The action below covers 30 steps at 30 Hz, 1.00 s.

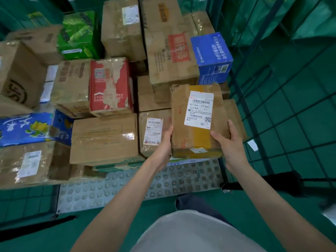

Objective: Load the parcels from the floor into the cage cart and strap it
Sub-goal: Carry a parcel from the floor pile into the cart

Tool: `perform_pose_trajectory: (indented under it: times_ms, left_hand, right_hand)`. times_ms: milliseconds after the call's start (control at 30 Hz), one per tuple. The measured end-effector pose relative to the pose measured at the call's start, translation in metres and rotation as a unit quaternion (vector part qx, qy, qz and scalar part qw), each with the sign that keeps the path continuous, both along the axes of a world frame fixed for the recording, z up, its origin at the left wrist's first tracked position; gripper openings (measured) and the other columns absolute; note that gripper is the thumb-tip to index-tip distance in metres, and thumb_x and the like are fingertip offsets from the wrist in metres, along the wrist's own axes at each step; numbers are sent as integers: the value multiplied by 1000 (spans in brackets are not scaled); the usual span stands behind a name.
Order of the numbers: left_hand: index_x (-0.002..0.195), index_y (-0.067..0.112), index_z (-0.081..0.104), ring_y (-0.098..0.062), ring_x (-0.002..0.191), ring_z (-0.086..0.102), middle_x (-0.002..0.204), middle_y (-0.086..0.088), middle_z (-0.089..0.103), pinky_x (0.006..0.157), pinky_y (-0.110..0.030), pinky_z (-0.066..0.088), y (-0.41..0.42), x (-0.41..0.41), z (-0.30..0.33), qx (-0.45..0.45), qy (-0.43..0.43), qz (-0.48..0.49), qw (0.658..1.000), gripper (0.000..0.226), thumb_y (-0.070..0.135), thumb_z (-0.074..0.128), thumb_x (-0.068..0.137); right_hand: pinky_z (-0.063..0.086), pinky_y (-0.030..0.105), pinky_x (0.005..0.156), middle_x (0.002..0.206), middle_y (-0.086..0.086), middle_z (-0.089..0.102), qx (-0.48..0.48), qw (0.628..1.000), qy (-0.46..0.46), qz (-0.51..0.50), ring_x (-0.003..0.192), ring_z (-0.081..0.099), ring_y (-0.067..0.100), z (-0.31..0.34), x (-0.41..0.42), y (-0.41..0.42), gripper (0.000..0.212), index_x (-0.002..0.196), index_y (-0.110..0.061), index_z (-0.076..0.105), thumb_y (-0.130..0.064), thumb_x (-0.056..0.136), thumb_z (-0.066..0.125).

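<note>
A brown cardboard parcel with a white shipping label and a yellow tape band sits between my two hands at the cage cart's front right. My left hand holds its left side, fingers under and along the edge. My right hand grips its near right corner, thumb on top. Several other parcels fill the cart: a red box, a blue box, a green box, and plain brown cartons. The cart's studded metal floor shows at the front.
The cart's green wire mesh side rises on the right. A black strap lies across the lower right, another black strap at lower left. Green floor lies underfoot. Green sacks hang at the top right.
</note>
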<state>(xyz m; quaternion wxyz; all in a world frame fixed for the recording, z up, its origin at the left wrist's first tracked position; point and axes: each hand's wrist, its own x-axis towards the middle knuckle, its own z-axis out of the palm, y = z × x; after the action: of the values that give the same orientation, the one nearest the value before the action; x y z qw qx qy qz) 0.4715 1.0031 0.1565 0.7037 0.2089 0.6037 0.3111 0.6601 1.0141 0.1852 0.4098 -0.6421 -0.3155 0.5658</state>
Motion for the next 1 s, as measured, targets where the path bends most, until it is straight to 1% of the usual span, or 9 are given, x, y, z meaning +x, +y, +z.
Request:
perform_pose_trajectory:
  times_ms: [167, 300, 433, 533, 667, 767, 900, 967, 1000]
  left_hand:
    - [141, 26, 50, -19, 118, 58, 130, -3, 64, 109, -43, 41, 42, 35, -8, -19, -22, -46, 999, 60, 60, 21, 101]
    - [136, 30, 55, -25, 117, 60, 121, -3, 69, 104, -55, 45, 71, 54, -10, -33, -30, -66, 997, 61, 66, 25, 98]
    - [133, 27, 56, -12, 101, 67, 101, 5, 75, 93, -36, 53, 98, 66, -11, -26, -34, -66, 997, 59, 63, 24, 100]
    - [140, 29, 51, -15, 117, 62, 120, 4, 70, 111, -43, 40, 108, 71, -14, -27, -31, -56, 998, 70, 75, 33, 91]
    - [148, 38, 35, -9, 115, 60, 131, 7, 63, 102, -40, 42, 116, 76, -20, 6, -9, -48, 999, 63, 70, 34, 94]
    - [147, 43, 32, -10, 120, 58, 138, 8, 57, 93, -37, 47, 128, 81, -20, 27, 0, -48, 998, 52, 64, 29, 99]
    - [151, 50, 15, -16, 134, 46, 152, 10, 42, 110, -51, 37, 133, 88, -22, 48, 18, -81, 995, 65, 71, 31, 92]
    - [151, 51, 8, -19, 139, 40, 156, 10, 34, 113, -56, 31, 133, 91, -25, 49, 20, -90, 995, 71, 74, 32, 89]
    - [152, 50, 7, -19, 139, 39, 156, 10, 33, 114, -57, 30, 132, 92, -25, 50, 19, -86, 995, 69, 73, 31, 91]
  right_hand:
    - [50, 43, 103, 133, -7, 57, -10, 998, -28, -49, 118, 58, 13, -9, 35, 25, 70, 151, -26, 37, -14, 91, 70]
    - [51, 43, 101, 131, -7, 61, -16, 996, -33, -82, 117, 61, 13, -15, 52, 44, 65, 147, -28, 42, -16, 89, 70]
    - [53, 41, 98, 122, -10, 65, -5, 994, -41, -97, 110, 64, 9, -17, 60, 63, 55, 140, -25, 48, -14, 90, 69]
    - [53, 42, 99, 127, -10, 63, 3, 997, -49, -59, 114, 62, 10, -18, 65, 81, 58, 143, -25, 46, -19, 90, 70]
    - [52, 40, 100, 135, -4, 57, -1, 997, -51, -55, 119, 59, 13, -23, 66, 108, 67, 145, -24, 45, -20, 86, 75]
    - [54, 42, 97, 130, 4, 60, -30, 993, -28, -109, 112, 63, 18, -30, 61, 121, 64, 140, -18, 48, -17, 83, 77]
    - [58, 34, 80, 122, 9, 64, -78, 966, 57, -240, 94, 66, 18, -32, 58, 140, 49, 124, -11, 51, -3, 82, 76]
    - [55, 33, 69, 120, 9, 63, -122, 944, 91, -294, 90, 64, 20, -30, 58, 150, 56, 127, -13, 48, -5, 81, 78]
    - [55, 34, 70, 119, 10, 62, -140, 936, 105, -304, 91, 63, 22, -29, 58, 153, 64, 134, -12, 45, -6, 80, 79]
